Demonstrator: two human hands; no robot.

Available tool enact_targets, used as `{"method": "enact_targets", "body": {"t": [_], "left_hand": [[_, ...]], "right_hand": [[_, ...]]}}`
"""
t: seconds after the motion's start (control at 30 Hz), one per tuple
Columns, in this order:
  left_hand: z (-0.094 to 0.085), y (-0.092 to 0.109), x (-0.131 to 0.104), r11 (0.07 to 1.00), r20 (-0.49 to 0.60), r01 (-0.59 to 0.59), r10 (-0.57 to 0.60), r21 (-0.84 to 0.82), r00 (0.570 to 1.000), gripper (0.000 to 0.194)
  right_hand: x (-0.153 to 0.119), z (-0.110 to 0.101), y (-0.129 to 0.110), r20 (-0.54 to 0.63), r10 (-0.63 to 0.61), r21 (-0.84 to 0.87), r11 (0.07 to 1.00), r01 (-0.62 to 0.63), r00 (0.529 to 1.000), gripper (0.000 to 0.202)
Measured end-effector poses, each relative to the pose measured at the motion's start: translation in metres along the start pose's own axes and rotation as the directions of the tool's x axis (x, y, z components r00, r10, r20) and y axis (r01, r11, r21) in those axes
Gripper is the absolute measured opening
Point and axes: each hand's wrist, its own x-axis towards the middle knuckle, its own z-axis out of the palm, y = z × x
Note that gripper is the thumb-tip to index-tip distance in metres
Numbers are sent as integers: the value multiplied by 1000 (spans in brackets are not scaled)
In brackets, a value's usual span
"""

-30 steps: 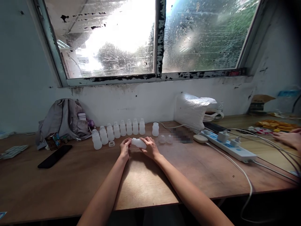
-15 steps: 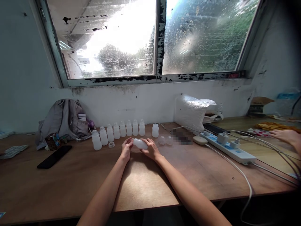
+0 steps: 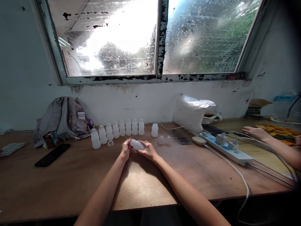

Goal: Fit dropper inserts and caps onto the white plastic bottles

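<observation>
A frosted white bottle (image 3: pixel 138 144) lies tilted between my two hands above the wooden table (image 3: pixel 89 185). My left hand (image 3: pixel 126 148) has its fingers closed round the bottle's neck end. Round the wider body at the other end are the fingers of my right hand (image 3: pixel 148 150). Behind them, several capped bottles (image 3: pixel 115 130) stand upright in a curved row. One bottle without a cap (image 3: pixel 154 130) stands apart to the right, with two clear domed caps (image 3: pixel 164 140) in front of it. A white ring (image 3: pixel 110 143) lies near the row's left part.
A grey backpack (image 3: pixel 62 119) and a black phone (image 3: pixel 53 155) are at the left. To the right are a white bag (image 3: pixel 191 113), a round pad (image 3: pixel 198 140), a power strip (image 3: pixel 227 149) with cables, and another person's hand (image 3: pixel 256 133) over the neighbouring table.
The bottle in my hands has tilted more, its neck end higher. The other person's hand has reached further left. The view has shifted slightly.
</observation>
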Motion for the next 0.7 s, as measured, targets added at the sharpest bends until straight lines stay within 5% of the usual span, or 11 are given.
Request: {"method": "enact_targets", "body": {"t": [0.13, 0.23, 0.4, 0.57, 0.7], "left_hand": [[8, -2, -9, 998, -1, 51, -51, 27, 999, 39], [14, -2, -16, 1000, -111, 15, -14, 16, 994, 39], [23, 1, -24, 999, -192, -51, 51, 4, 980, 30], [24, 3, -28, 991, -217, -132, 122, -31, 968, 27], [20, 6, -30, 981, -68, -191, 192, 23, 979, 40]], "right_hand": [[-3, 4, -9, -25, -89, -175, 981, 84, 996, 57], [-5, 6, -14, -25, -140, -265, 956, 128, 990, 57], [-8, 13, -20, -54, -138, -278, 953, 118, 989, 48], [-8, 18, -24, -20, -9, -27, 1000, 9, 1000, 39], [-3, 11, -27, 142, 108, 278, 950, -144, 984, 29]]}}
